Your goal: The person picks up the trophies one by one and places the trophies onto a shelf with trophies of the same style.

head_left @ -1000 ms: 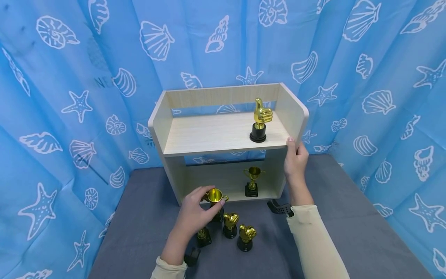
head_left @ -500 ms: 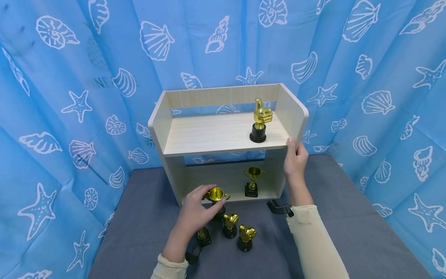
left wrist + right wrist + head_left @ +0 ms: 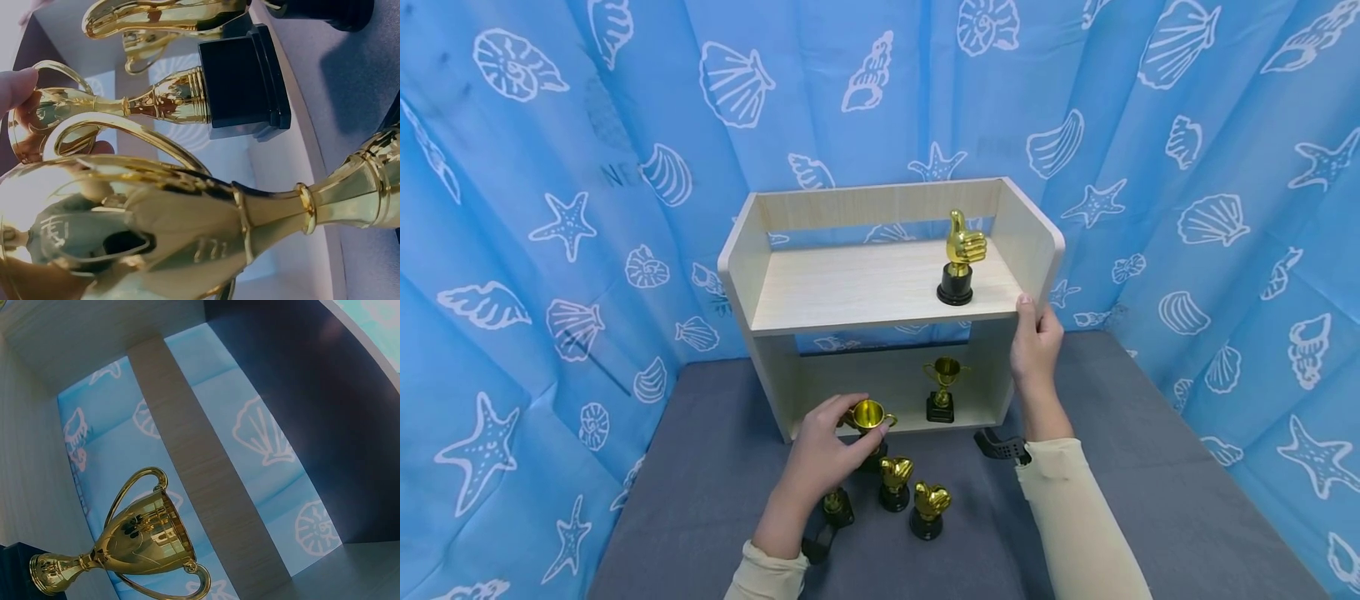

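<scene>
My left hand (image 3: 827,446) holds a gold trophy cup (image 3: 868,415) by its rim and handles, in front of the two-tier shelf (image 3: 880,283). In the left wrist view this held cup (image 3: 56,119) shows its black base, with a fingertip at one handle. A second trophy cup (image 3: 156,219) fills that view's foreground; in the head view, its black base (image 3: 838,508) shows beside my left wrist. My right hand (image 3: 1037,354) grips the front edge of the shelf's right side panel, its thumb on top of the upper board's corner.
A thumbs-up trophy (image 3: 957,258) stands on the upper board at right. Another trophy cup (image 3: 942,390) is on the lower level, also in the right wrist view. Two gold-topped trophies, one nearer the shelf (image 3: 895,483) and one farther right (image 3: 929,510), stand on the grey cloth (image 3: 700,500).
My left hand and the trophy cup in it have shifted slightly to the right and toward the shelf. My right hand stays in place on the shelf's side.
</scene>
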`<state>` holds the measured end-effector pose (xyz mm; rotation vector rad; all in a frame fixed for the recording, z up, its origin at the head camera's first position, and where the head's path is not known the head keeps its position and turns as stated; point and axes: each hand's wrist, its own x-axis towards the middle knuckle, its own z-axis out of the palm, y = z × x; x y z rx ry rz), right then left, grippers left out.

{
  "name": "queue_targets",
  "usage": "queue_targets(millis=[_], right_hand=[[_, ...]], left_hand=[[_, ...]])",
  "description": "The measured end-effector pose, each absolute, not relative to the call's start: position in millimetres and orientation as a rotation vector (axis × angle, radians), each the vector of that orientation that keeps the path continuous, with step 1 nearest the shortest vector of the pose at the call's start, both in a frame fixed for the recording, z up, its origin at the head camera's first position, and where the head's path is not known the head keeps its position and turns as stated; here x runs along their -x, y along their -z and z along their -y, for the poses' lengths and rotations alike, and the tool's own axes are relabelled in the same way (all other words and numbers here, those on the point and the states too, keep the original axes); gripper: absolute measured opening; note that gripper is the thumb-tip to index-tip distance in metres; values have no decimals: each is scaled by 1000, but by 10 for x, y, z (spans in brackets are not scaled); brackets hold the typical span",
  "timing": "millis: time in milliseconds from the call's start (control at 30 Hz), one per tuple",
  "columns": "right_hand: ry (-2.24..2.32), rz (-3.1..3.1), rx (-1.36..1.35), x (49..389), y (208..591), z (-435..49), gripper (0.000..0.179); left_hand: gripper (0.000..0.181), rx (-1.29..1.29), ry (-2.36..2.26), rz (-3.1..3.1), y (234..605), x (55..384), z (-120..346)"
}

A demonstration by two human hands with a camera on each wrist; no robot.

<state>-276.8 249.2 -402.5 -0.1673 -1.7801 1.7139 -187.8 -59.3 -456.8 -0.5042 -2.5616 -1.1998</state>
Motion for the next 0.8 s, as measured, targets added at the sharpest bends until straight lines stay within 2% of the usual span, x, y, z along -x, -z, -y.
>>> queue_targets(millis=[800], right_hand=[[-1688,1780,153,2777,4032,-2498,53]], left_hand=[[52,509,1192,2586,4588,1901,540]])
